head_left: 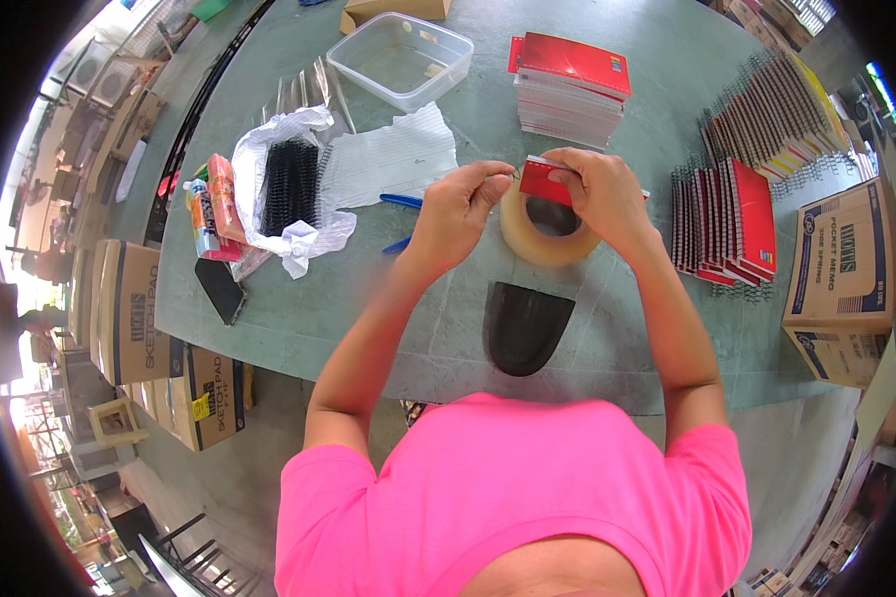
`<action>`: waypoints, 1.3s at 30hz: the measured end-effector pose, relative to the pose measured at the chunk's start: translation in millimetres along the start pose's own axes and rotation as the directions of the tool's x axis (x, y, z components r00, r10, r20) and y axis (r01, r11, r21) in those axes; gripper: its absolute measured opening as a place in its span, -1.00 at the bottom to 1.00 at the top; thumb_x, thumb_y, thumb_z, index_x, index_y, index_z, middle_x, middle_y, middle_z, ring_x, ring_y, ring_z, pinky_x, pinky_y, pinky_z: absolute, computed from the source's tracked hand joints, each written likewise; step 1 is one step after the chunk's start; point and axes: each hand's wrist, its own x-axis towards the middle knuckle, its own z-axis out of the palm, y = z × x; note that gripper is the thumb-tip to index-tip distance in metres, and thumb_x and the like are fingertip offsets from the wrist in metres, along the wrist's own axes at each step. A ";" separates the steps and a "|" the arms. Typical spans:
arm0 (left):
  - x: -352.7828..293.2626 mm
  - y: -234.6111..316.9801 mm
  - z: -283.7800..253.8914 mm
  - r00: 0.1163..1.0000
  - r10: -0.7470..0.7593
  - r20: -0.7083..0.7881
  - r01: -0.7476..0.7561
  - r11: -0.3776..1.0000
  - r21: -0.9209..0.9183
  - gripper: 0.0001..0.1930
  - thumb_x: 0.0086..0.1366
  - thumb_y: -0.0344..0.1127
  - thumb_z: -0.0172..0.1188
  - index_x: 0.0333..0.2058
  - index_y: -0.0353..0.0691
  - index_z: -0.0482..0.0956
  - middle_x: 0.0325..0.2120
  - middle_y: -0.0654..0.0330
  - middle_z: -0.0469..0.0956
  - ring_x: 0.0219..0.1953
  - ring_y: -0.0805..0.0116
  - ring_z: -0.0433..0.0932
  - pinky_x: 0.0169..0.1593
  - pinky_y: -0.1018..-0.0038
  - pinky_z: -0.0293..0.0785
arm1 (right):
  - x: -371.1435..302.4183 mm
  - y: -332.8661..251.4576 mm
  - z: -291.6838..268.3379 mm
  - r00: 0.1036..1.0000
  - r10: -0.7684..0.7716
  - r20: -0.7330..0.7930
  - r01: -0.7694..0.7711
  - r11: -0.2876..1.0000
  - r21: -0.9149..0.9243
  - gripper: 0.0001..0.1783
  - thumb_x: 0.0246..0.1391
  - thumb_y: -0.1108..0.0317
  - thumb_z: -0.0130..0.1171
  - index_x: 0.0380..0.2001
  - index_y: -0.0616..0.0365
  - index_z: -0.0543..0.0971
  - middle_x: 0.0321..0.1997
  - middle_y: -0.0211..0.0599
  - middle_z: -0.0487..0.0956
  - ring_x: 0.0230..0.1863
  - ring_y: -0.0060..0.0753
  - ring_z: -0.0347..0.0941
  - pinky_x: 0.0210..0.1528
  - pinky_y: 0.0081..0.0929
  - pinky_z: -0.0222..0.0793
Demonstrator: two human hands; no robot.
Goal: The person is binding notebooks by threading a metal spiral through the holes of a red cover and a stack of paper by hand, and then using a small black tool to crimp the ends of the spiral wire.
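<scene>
Here, a small red-covered notepad (545,181) is pinched between the left hand (455,209) and right hand (599,196), just above a roll of clear tape (543,231) on the green surface (647,90).

Small stationery binding workshop, notebooks everywhere.
Right of the right hand (597,194), red spiral pads (732,219) stand in rows; beyond it, a stack (569,90). Left of the left hand (458,209), black coils (289,184); cartons (134,313) flank the table (368,318).

Small red-covered notepad (546,182), tilted, just above a clear tape roll (546,239) on the table.
</scene>
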 end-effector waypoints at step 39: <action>-70.3 21.0 31.8 0.881 -0.192 0.433 -0.095 0.824 0.559 -0.57 0.07 -0.03 0.25 -0.28 -0.29 0.45 -0.41 0.02 0.46 -0.30 0.00 0.46 -0.22 0.19 0.41 | -2.0 -6.8 14.3 0.977 -0.181 -0.110 0.199 0.963 0.182 -0.82 -0.04 0.45 0.11 -0.29 0.17 0.47 -0.32 -0.16 0.52 -0.24 -0.06 0.47 -0.19 -0.26 0.38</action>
